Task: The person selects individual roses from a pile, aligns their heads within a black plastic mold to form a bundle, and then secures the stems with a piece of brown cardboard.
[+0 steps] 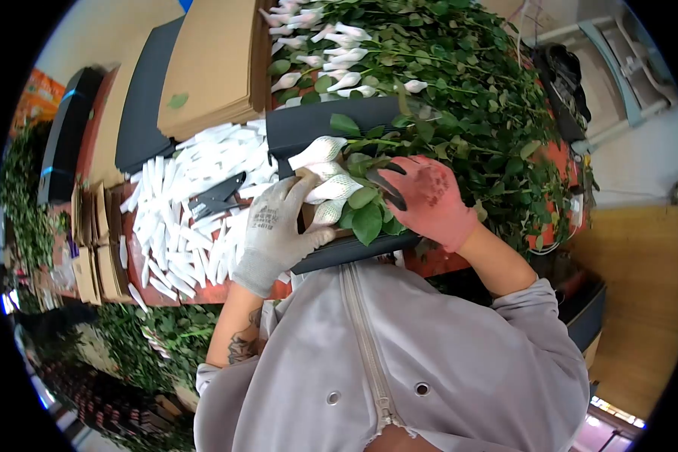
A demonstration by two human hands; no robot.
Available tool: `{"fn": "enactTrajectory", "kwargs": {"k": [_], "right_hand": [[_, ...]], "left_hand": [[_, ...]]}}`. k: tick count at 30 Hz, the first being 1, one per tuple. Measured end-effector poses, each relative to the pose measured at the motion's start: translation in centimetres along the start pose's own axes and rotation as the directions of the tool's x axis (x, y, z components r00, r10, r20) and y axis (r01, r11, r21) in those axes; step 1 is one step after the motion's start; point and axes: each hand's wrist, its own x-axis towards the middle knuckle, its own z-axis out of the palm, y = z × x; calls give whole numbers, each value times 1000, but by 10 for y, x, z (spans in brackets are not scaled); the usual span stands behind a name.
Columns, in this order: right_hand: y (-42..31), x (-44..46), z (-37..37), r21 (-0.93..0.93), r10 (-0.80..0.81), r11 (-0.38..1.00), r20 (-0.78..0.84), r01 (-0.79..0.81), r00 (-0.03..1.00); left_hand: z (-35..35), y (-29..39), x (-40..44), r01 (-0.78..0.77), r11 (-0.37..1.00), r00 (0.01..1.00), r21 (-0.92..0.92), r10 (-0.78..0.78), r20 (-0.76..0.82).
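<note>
Several rose buds in white mesh sleeves (334, 188) lie side by side in front of me, heads to the left. My left hand (271, 226), in a whitish glove, curves around their tips, with thumb and forefinger on either side of the row. My right hand (427, 197), in a pinkish-red glove with dark fingertips, closes over the leafy stems (368, 215) just behind the heads. The bunch rests on a dark sheet (358, 252), whose other part (331, 124) rises behind it. The leaves partly hide the right fingertips.
Loose white sleeves (181, 233) cover the table's left side, with a black tool (218, 196) on them. Cardboard sheets (211, 60) and dark sheets (147, 98) are stacked behind. More sleeved roses (346, 56) and piled foliage (467, 75) fill the far right.
</note>
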Motion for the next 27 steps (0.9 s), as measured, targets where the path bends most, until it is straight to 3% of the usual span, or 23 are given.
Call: {"fn": "enactTrajectory", "kwargs": {"k": [2,3,4,6,7,8,10,11,12,14,16,18,19,20,22,23,24,26,27], "right_hand": [[3,-12,-9,-9,-131,991,-109,131,985],[9,-8,-17,125,-180,979,166,160,970],[11,-9,-18,122,-190,978,170,171,967],[14,-16,-13,257,-382,912,248,320,890],[15,-11,-8,273,-419,890,171,366,892],[16,-7,-12,272,-416,891,171,363,893],[8,9,-27,288,-300,934,311,212,902],[9,8,-16,249,-290,931,65,266,955],[9,8,-7,252,-294,929,62,270,954],[4,14,5,40,-429,903,19,428,903],[-4,18,11,43,-391,920,60,389,918],[0,20,23,5,-468,881,158,473,870],[2,19,24,60,-502,865,53,499,863],[1,15,24,61,-486,874,58,483,872],[1,13,17,71,-465,884,32,462,885],[-2,12,-1,133,-367,930,242,344,898],[1,8,-9,127,-354,935,245,332,903],[14,-12,-26,348,-207,919,17,188,978],[17,-28,-48,454,-58,888,-48,74,997]], "left_hand": [[-2,-1,-1,54,997,998,61,-53,-25],[-6,-4,0,14,998,1000,62,-13,-23],[-7,-12,2,23,998,999,58,-21,-31],[-4,-26,4,-54,993,999,103,54,1],[-8,-21,7,-62,987,997,146,69,-39],[-7,-21,7,-65,987,997,145,71,-38],[-5,-25,7,-103,988,993,116,110,-52],[2,-31,7,-104,989,990,102,112,-80],[1,-32,7,-101,989,991,107,109,-80],[-5,-29,7,-90,994,996,64,90,-5],[-12,-17,5,-96,993,994,69,99,-36],[-25,6,-1,-90,978,977,188,124,-174],[-31,19,-2,-82,991,988,103,95,-125],[-23,24,-5,-95,991,988,95,105,-113],[-7,28,-11,-119,993,988,5,118,96],[-3,32,-13,-52,998,995,-20,53,84],[-3,34,-15,-63,998,994,-27,65,88],[-2,35,-15,-57,998,998,-18,56,-18],[2,32,-15,-64,996,997,-60,62,-39]]}}
